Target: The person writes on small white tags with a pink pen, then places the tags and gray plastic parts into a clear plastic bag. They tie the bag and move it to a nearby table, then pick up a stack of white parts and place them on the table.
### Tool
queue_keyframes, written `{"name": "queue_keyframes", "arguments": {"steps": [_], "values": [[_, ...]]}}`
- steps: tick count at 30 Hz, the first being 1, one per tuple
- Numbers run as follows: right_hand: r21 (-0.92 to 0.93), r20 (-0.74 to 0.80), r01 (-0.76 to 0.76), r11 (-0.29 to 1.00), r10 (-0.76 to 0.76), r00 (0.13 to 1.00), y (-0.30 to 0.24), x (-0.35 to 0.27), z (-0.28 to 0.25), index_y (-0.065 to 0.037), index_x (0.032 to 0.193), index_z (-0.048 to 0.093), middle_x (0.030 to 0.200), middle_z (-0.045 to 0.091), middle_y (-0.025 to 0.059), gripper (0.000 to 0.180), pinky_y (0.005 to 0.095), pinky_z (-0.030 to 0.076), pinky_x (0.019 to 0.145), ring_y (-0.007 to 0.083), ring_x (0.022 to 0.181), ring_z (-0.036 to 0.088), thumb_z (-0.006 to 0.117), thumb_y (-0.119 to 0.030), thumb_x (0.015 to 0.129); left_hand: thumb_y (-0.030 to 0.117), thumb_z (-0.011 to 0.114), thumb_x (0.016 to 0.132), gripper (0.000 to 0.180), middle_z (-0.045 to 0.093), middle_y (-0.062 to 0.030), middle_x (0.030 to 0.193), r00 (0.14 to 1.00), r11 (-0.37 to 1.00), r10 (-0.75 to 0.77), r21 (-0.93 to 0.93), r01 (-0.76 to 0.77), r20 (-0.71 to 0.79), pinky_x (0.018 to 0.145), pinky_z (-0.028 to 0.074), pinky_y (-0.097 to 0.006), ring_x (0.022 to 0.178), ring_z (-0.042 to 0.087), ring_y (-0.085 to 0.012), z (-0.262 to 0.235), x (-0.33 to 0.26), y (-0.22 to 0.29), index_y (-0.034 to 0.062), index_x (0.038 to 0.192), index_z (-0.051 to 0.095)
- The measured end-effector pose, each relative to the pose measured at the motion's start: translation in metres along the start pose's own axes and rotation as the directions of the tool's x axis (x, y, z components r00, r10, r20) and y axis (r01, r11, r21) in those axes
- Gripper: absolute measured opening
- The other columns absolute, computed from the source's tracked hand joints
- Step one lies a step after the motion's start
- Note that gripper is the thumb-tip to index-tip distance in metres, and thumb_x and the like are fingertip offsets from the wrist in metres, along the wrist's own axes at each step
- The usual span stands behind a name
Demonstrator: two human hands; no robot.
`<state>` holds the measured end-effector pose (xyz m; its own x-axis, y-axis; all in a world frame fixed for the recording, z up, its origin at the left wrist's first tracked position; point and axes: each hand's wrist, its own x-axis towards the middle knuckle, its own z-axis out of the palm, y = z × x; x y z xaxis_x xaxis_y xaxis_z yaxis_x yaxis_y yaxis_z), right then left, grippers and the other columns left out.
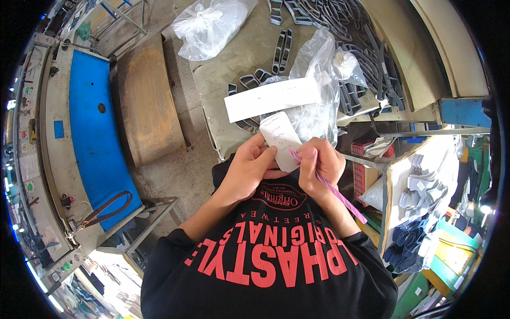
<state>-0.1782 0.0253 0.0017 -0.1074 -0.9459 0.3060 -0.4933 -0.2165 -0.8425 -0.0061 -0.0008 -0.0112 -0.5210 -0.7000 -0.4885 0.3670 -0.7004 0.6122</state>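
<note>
My left hand (248, 166) is closed on a white card (280, 139) with rounded corners and handwriting on it, thumb across its face. Pinched in my right hand (321, 164) is a pink-purple cord (340, 198), which trails past the wrist to the lower right. The cord's upper end lies against the card's right edge; whether it passes through the card I cannot tell. Just beyond my hands, a long white paper strip (271, 99) rests on clear plastic bags (313, 114) and dark parts on the table.
A covered table (215, 80) carries dark curved frame-like parts (361, 58) and another clear bag (210, 26). To the left stand a brown board (149, 101) and a blue-topped bench (90, 117) with a brown strap (109, 207). Shelving (390, 186) with stacked pieces stands at right.
</note>
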Motion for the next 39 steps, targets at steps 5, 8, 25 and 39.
{"name": "queue_keyframes", "arguments": {"steps": [5, 8, 25, 39], "values": [[0.032, 0.015, 0.035, 0.999, -0.036, 0.999, 0.005, 0.001, 0.003, -0.004, 0.074, 0.057, 0.062, 0.056, 0.0118, 0.028, 0.0372, 0.046, 0.052, 0.0294, 0.052, 0.058, 0.058, -0.016, 0.099, 0.012, 0.043, 0.108, 0.035, 0.061, -0.0157, 0.129, 1.000, 1.000, -0.002, 0.009, 0.003, -0.002, 0.097, 0.059, -0.043, 0.114, 0.067, -0.0280, 0.002, 0.000, 0.000, 0.0000, 0.141, 0.042], [-0.031, 0.018, 0.053, 0.998, -0.053, 0.998, 0.007, 0.001, -0.001, -0.003, 0.071, 0.056, 0.063, 0.062, 0.0074, 0.044, 0.0296, 0.045, 0.051, 0.0187, 0.051, 0.060, 0.045, -0.025, 0.107, 0.012, 0.043, 0.108, 0.034, 0.061, -0.0168, 0.131, 1.000, 1.000, 0.000, -0.002, 0.000, 0.000, 0.097, 0.059, -0.045, 0.116, 0.066, -0.0295, 0.004, -0.001, 0.001, -0.0003, 0.140, 0.043], [-0.045, 0.075, 0.105, 0.993, -0.102, 0.992, 0.004, 0.002, 0.001, -0.003, 0.071, 0.048, 0.058, 0.049, 0.0138, 0.028, 0.0433, 0.040, 0.049, 0.0358, 0.049, 0.052, 0.058, -0.007, 0.097, 0.007, 0.040, 0.108, 0.033, 0.062, -0.0135, 0.123, 1.000, 0.999, 0.028, 0.032, -0.028, -0.013, 0.095, 0.060, -0.037, 0.111, 0.067, -0.0225, 0.013, -0.011, 0.012, -0.0023, 0.139, 0.044], [-0.065, 0.023, 0.048, 0.997, -0.046, 0.999, 0.002, -0.001, 0.000, -0.003, 0.073, 0.054, 0.061, 0.054, 0.0124, 0.030, 0.0388, 0.044, 0.051, 0.0325, 0.053, 0.057, 0.054, -0.014, 0.100, 0.010, 0.044, 0.108, 0.034, 0.061, -0.0175, 0.129, 1.000, 0.999, 0.023, 0.032, -0.023, -0.001, 0.097, 0.059, -0.045, 0.116, 0.066, -0.0294, 0.012, -0.011, 0.014, -0.0029, 0.139, 0.044]]}}
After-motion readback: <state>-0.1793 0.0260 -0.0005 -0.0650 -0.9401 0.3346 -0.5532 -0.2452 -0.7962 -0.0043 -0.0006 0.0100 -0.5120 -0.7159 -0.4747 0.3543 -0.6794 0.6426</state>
